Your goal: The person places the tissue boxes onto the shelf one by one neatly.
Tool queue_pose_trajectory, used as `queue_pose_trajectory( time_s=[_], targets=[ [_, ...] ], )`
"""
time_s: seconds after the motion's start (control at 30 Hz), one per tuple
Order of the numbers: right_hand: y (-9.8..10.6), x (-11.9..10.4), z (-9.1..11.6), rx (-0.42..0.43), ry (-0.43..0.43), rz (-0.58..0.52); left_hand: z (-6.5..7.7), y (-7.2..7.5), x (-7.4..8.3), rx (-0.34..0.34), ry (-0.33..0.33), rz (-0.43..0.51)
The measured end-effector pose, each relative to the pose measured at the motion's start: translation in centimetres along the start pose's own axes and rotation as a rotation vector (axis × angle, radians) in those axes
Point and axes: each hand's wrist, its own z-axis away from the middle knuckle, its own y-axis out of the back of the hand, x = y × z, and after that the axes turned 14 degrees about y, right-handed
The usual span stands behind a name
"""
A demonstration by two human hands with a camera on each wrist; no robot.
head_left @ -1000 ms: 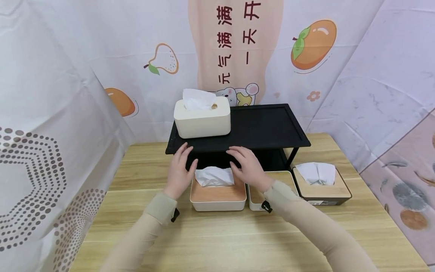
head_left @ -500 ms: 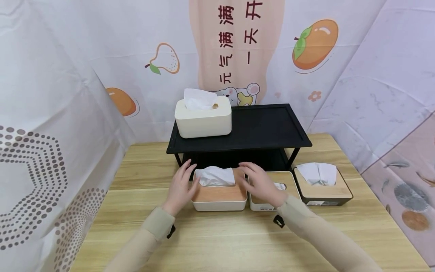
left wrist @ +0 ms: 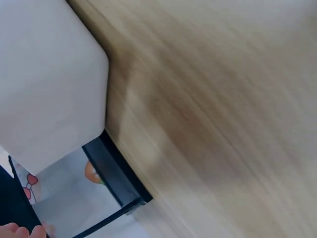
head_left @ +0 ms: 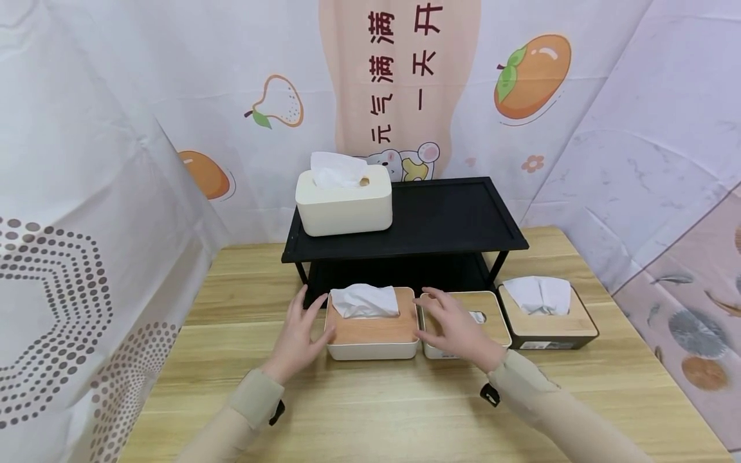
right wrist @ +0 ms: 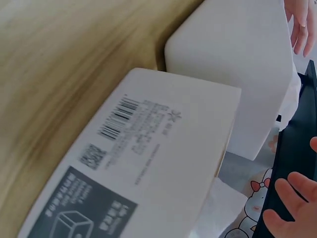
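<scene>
A white tissue box (head_left: 373,330) with a wooden lid and a tissue sticking out sits on the table between my hands. My left hand (head_left: 298,341) hovers at its left side, fingers spread and the thumb close to the box's edge. On the other side, my right hand (head_left: 460,329) overlaps a second white box (head_left: 492,308) with a wooden lid, its thumb and fingertips near the gap between both boxes. Neither hand grips anything. The right wrist view shows a printed label (right wrist: 84,208) on the second box's side, with the right fingers (right wrist: 299,203) spread beyond it.
Behind the boxes stands a low black shelf (head_left: 446,215), bearing a cream tissue box (head_left: 347,215) on its left half. A dark tissue box (head_left: 556,328) with a wooden lid stands at the right of the row. Printed cloth (head_left: 231,51) hangs behind the table.
Both hands have drawn back toward me from near the shelf's front edge and moved apart, left hand leftward, right hand rightward. The boxes stay in place.
</scene>
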Motion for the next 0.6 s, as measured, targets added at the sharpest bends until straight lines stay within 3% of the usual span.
queue_pose_trajectory(
  time_s=[0.27,0.6],
  targets=[
    [-1.5,-0.1,0.9,-0.043,0.035,0.073,1.1,-0.5,-0.8,-0.125,0.048,0.009],
    [-3.3,-0.3,1.7,-0.092,0.034,0.181,2.1,-1.3,-0.8,-0.224,0.123,0.024]
  ],
)
